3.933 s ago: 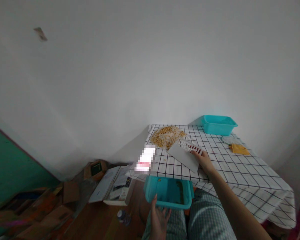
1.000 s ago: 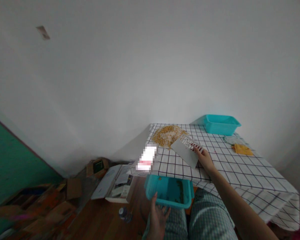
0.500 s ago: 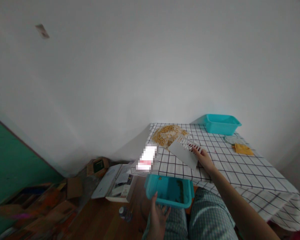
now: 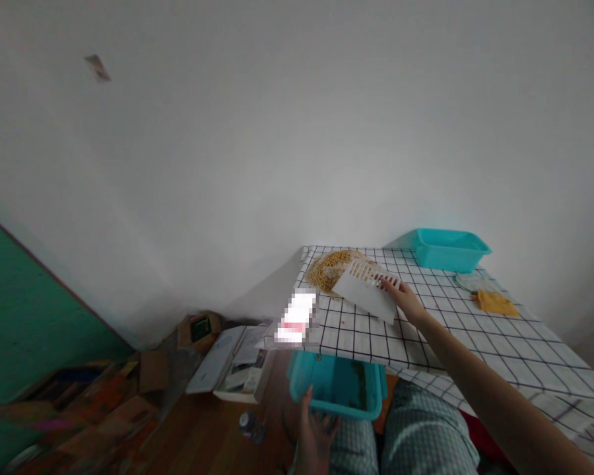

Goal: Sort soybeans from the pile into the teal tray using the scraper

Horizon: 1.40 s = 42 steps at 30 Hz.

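Note:
My right hand (image 4: pixel 400 298) grips a white slotted plastic board (image 4: pixel 363 297) by its upper right edge, fingers at the slots. The board is tilted, and its far left part covers some of a pile of small yellow beans or grains (image 4: pixel 321 270) with paler bits among them. My left hand (image 4: pixel 317 435) holds the near rim of a teal plastic basin (image 4: pixel 321 404), thumb up at the rim and fingers low against the side. This basin sits just below the table's front edge, above my lap. A dark patch and a small yellowish bit show inside it.
A checked cloth covers the table (image 4: pixel 445 330). At its back right stand another teal basin (image 4: pixel 448 254), a clear round item (image 4: pixel 475 284) and a yellow cloth (image 4: pixel 497 303). A blurred-out bright rectangle (image 4: pixel 297 316) lies front left. Boxes (image 4: pixel 198 330) and a bottle (image 4: pixel 250 425) are on the floor.
The slotted board has swung flatter, with its slotted edge further over the pile. My left hand stays on the basin. The whole view has shifted slightly.

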Available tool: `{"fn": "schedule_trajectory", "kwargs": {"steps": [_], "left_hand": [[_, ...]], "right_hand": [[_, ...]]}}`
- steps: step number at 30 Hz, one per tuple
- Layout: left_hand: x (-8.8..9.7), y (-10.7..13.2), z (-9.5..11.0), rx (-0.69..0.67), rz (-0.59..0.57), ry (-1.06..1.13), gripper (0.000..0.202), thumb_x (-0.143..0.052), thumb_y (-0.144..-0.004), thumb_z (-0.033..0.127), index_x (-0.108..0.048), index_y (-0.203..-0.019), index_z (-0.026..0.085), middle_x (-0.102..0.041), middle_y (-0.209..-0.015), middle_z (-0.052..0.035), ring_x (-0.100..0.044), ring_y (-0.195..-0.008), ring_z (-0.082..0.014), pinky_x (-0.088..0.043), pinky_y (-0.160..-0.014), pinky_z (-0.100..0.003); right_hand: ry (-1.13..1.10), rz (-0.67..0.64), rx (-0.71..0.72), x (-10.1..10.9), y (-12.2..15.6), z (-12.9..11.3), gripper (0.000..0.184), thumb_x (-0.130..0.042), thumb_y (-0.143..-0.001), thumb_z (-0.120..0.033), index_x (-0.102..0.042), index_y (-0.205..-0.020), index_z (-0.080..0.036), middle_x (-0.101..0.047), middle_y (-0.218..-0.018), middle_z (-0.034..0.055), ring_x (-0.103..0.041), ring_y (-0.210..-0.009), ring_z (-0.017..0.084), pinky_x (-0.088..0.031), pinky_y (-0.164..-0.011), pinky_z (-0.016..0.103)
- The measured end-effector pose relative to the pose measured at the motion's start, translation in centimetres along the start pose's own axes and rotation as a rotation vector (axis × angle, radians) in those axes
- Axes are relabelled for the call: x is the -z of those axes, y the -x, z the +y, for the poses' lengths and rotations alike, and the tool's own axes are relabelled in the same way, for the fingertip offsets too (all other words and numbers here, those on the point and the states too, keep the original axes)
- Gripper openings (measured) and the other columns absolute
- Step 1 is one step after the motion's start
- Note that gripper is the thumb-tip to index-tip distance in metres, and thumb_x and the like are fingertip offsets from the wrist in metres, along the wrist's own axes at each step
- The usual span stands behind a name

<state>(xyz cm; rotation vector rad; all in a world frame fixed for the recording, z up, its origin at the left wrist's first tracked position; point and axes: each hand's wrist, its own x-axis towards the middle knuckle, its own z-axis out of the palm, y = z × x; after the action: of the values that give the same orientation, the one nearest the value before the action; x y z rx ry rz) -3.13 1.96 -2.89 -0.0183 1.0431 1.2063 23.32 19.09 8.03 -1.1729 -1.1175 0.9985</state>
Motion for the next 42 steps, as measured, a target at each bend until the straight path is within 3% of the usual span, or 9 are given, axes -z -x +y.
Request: {"fn": "schedule_trajectory", "kwargs": {"steps": [5,11,30,42], "left_hand": [[0.1,0.1,0.1,0.014,-0.017,0.029,0.068,-0.059,-0.070,0.049,-0.034,-0.131,0.034,-0.046,-0.136,-0.0064,-0.059,-0.101,-0.0285,-0.050,-0.073,-0.038],[0.4,-0.6,-0.2,0.005,-0.020,0.044,0.067,-0.060,-0.070,0.046,-0.034,-0.131,0.034,-0.045,-0.137,-0.0076,-0.058,-0.104,-0.0305,-0.050,-0.076,-0.041],[-0.9,1.0,0.1,-0.026,-0.001,-0.015,0.065,-0.060,-0.068,0.051,-0.039,-0.126,0.029,-0.051,-0.129,-0.0100,-0.057,-0.105,-0.0315,-0.050,-0.073,-0.038],[-0.4,0.5,0.0,0.009,-0.007,0.019,0.065,-0.063,-0.066,0.050,-0.041,-0.124,0.030,-0.049,-0.133,-0.0081,-0.059,-0.104,-0.0298,-0.050,-0.075,-0.038]], "right_hand": [[-0.029,0.064,-0.054,-0.2,-0.5,1.6,0.036,-0.062,-0.072,-0.052,-0.065,-0.084,-0.018,-0.072,-0.077,0.0063,-0.066,-0.065,0.022,-0.050,-0.054,0.030],[0.014,0.063,-0.032,-0.1,-0.6,2.3,0.038,-0.062,-0.071,-0.055,-0.065,-0.080,-0.018,-0.071,-0.076,0.0049,-0.066,-0.066,0.021,-0.051,-0.055,0.029],[0.003,-0.041,-0.055,-0.4,-0.5,2.0,0.038,-0.060,-0.076,-0.051,-0.067,-0.094,-0.019,-0.072,-0.089,0.0069,-0.068,-0.072,0.022,-0.054,-0.058,0.029],[0.004,-0.094,-0.101,-0.7,0.4,0.9,0.036,-0.062,-0.074,-0.052,-0.067,-0.084,-0.018,-0.071,-0.076,0.0053,-0.065,-0.062,0.020,-0.051,-0.053,0.028]]}}
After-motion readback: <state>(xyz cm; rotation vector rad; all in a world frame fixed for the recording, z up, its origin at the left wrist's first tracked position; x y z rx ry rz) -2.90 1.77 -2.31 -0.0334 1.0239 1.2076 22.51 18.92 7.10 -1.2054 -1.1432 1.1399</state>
